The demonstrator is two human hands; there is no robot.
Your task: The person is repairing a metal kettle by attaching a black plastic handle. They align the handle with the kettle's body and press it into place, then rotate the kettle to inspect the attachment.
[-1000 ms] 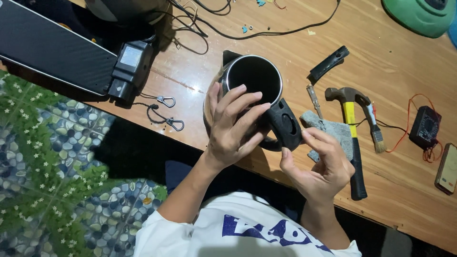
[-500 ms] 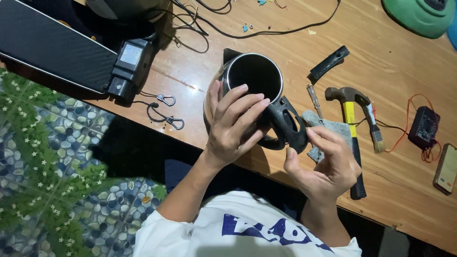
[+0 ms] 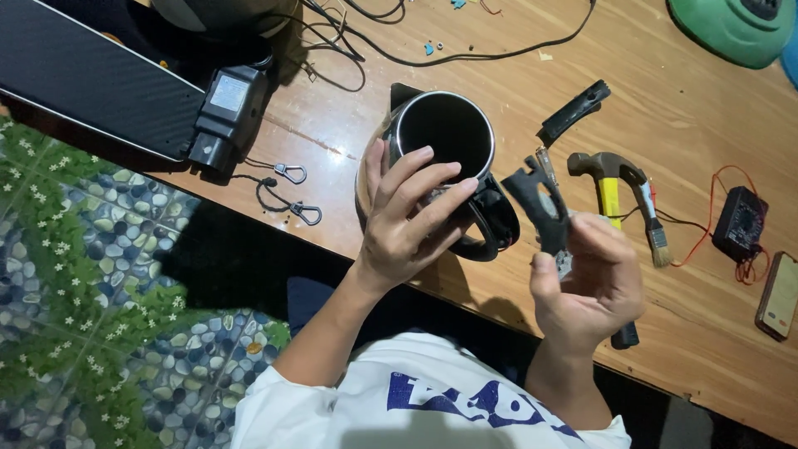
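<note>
Left to right. Black panel (image 3: 91, 79) lies flat at 10 o'clock of the bench (image 3: 698, 274), w/ a black box (image 3: 229, 116) butted against its right end, prob. parked out of the work area. Two clips (image 3: 291, 173) on a cord lie just below the box.

Centre: left hand (image 3: 407, 224) is wrapped over the kettle (image 3: 440, 166), fingers spread across the rim and body, thumb on the near wall; a firm hold, likely to steady the kettle, its mouth open to the camera. Kettle rests at the bench's near edge, handle at its 4 o'clock.

Right hand (image 3: 594, 287) pinches a black handle part (image 3: 540, 208) between thumb and fingertips, lifted clear of the kettle and just beside it at 3 o'clock, turned up as if for a look.

Further right: black strip (image 3: 573, 111) at 1 o'clock of the kettle; hammer (image 3: 611, 199) lying flat w/ handle toward the person, partly under the right hand; brush (image 3: 652, 224) beside it; meter (image 3: 740, 224) w/ red wire; phone (image 3: 777, 295) at the edge. Green shape (image 3: 731, 29) at top right.

Count: 1 kettle, 1 handle part, 1 strip, 1 hammer, 1 brush, 2 clips, 1 meter, 1 phone.
</note>
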